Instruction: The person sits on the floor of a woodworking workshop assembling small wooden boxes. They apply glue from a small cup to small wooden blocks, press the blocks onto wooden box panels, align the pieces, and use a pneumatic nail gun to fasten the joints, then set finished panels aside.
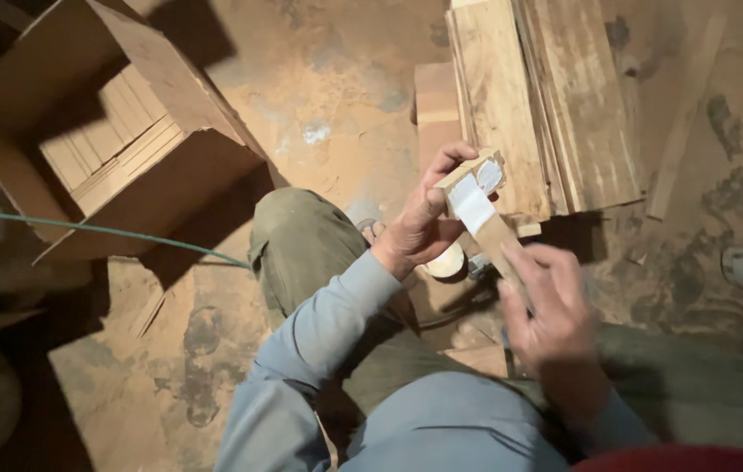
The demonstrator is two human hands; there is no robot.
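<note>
A large open brown cardboard box [118,131] sits on the dusty floor to the left, thin wooden slats stacked inside it. A pile of rough wooden planks [546,105] lies ahead, within reach. Over the knees, a small bundle of short wooden strips bound with white tape [479,205] is raised for a clear view. The left hand [420,227] is clamped around its upper end, thumb along the side. The right hand [551,319] pinches its lower end, fingers curled.

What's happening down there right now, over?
Left hand grips taped wooden block bundle. Right hand on its lower end. Plank stack behind, nothing blocking.
</note>
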